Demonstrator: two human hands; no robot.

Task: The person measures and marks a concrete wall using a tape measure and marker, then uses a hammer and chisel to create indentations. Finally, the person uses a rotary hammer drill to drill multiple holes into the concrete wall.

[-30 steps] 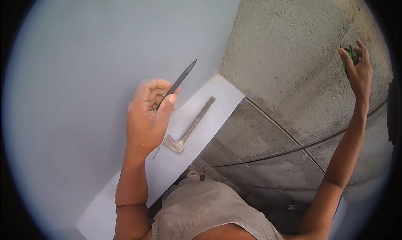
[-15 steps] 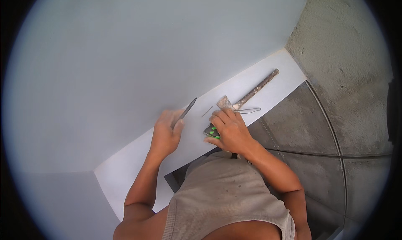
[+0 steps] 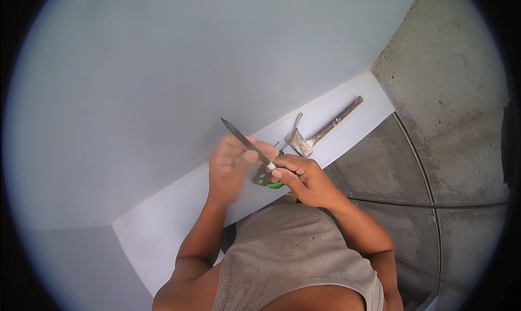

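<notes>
A dark pencil (image 3: 239, 133) with a white butt end slants over the ledge, its point toward the wall. My right hand (image 3: 304, 179) pinches it near the white end between thumb and fingers. Behind the pencil's shaft is my left hand (image 3: 230, 167), slightly blurred, its fingers apart and its thumb close to the shaft. A black and green tape measure (image 3: 261, 179) lies under my hands, partly covered; its grey cord loop (image 3: 296, 127) reaches onto the hatchet. That worn hatchet (image 3: 331, 124) rests farther right, splashed with pale paint. A nail (image 3: 277, 144) beside the cord is mostly hidden.
The white ledge (image 3: 163, 213) runs diagonally along a smooth pale grey wall (image 3: 146, 94). Dark floor tiles (image 3: 391, 159) lie beyond its right edge, with a rough cement surface (image 3: 450, 56) at the upper right.
My right hand has left the tape measure and taken the pencil's end. The pencil has swung to point up-left; my left hand has moved right, its fingers loosened. The cord loop has shifted onto the hatchet.
</notes>
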